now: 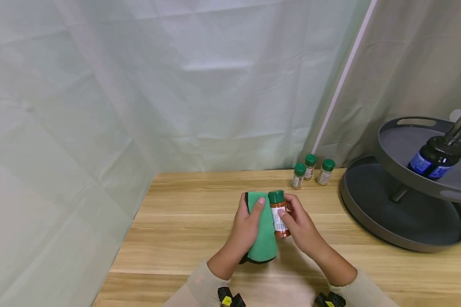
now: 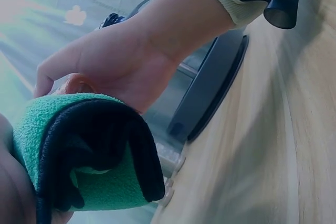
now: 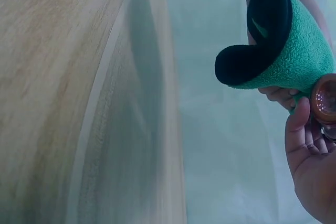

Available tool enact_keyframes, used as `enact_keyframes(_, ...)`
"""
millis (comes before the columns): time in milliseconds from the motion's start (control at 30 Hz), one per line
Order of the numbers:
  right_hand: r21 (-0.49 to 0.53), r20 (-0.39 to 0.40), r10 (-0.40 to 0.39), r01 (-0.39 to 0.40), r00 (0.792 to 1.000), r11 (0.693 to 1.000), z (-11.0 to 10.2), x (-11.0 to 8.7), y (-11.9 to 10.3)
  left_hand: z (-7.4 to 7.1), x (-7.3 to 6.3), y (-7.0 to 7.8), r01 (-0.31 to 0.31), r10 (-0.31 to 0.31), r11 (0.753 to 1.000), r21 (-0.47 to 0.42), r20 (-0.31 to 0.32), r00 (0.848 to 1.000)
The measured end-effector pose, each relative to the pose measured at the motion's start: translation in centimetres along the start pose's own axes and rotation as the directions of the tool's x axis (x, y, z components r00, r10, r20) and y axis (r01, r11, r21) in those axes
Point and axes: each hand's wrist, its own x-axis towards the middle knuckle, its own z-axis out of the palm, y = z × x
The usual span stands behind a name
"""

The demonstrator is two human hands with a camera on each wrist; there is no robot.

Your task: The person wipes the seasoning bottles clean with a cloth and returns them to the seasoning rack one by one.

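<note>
My left hand (image 1: 246, 226) grips a folded green cloth (image 1: 262, 234) with black edging, thumb laid over its front. Beside it, my right hand (image 1: 302, 226) holds a spice jar (image 1: 279, 217) with a green cap, a white label and reddish-brown contents. The cloth touches the jar's left side. Both are held above the wooden table. In the right wrist view the jar's round base (image 3: 326, 98) faces the camera, with the cloth (image 3: 304, 51) against it. The left wrist view shows the cloth's curled end (image 2: 100, 156); most left fingers are hidden behind it.
Three smaller green-capped spice jars (image 1: 299, 175) stand at the table's back edge. On the right is a two-tier dark grey round tray (image 1: 401, 236), its upper tier bearing a dark bottle with a blue label (image 1: 430, 160). Pale curtains (image 1: 230, 85) hang behind the wooden table (image 1: 169, 238).
</note>
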Motion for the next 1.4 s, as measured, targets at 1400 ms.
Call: enact_keyframes(1400, 0.021, -0.089, -0.037, 0.039, 0.995, 0.999, 0.1, 0.1, -0.1, 0.4, -0.4, 0.0, -0.007, 0.006, 1.0, 0.014, 0.051, 0.999)
